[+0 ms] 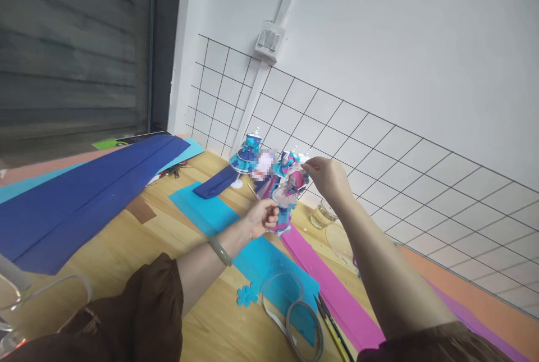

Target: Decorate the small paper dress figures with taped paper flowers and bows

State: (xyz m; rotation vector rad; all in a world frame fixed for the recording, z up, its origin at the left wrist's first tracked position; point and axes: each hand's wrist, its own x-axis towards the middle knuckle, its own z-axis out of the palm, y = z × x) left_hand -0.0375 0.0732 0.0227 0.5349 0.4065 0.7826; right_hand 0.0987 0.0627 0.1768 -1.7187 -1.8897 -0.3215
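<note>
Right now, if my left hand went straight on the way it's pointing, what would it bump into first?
Probably the little doll with the pink head, just past your left hand. They may even be touching already; one picture can't show the depth for sure.

White wall (404, 31), black wire grid (318, 101) mounted low; boxed switch (270, 40) on vertical trunking; dark slatted panel (71, 47) at left; pale wooden table (160, 238).
</note>
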